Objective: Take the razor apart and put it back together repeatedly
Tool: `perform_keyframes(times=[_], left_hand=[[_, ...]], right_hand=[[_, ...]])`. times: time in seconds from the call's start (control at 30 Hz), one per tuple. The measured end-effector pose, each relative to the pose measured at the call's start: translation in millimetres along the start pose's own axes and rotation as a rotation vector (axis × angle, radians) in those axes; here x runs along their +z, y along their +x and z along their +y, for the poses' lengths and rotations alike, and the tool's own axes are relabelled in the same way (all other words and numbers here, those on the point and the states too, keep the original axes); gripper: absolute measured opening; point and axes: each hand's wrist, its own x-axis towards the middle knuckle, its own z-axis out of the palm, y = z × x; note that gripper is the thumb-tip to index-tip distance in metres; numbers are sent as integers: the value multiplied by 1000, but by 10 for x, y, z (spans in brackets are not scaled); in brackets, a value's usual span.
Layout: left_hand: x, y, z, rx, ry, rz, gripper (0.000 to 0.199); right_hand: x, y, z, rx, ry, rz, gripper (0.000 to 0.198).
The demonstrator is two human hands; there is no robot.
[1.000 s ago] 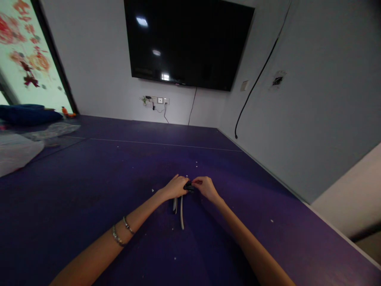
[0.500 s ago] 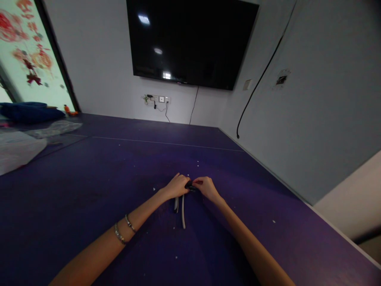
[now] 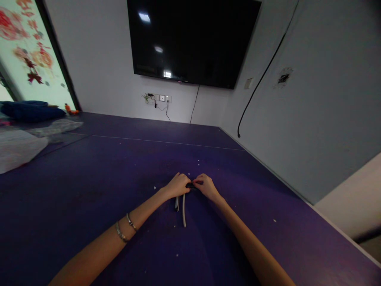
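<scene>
My left hand (image 3: pixel 177 185) is closed around one end of a small black object (image 3: pixel 190 185), too small and dark to name. Thumb and fingertips of my right hand (image 3: pixel 205 186) pinch together at that object's right side. From beneath the left hand a pale, slightly curved strip (image 3: pixel 183 212) extends toward me over the purple surface (image 3: pixel 133 222). Beside it lies a shorter grey strip with a dark end (image 3: pixel 177 203). The upper ends of both strips are hidden by the left hand, so I cannot tell whether they join the black object.
Small white scraps (image 3: pixel 274 220) dot the surface. Translucent plastic sheeting (image 3: pixel 20 147) and dark blue cloth (image 3: pixel 32 111) lie at the left. A television (image 3: pixel 193 39) hangs on the wall above sockets (image 3: pixel 160 98). A black cable (image 3: pixel 262 79) hangs along the right wall.
Both hands stay at the black object, with only a slight shift of the right fingers. The whole view has moved a little.
</scene>
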Motion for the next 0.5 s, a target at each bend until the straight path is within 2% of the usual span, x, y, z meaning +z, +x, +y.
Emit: perform_keyframes(times=[0.13,0.33,0.5], left_hand=[[-18,-9,14,-3,20,-2,15],[-22,-35,31,15,23,11,16],[-7,-37,31,-1,16,8,18]], right_hand=[[5,-12,59,-4,59,14,15],[7,-11,210,234,360,92,27],[18,-18,234,279,441,119,28]])
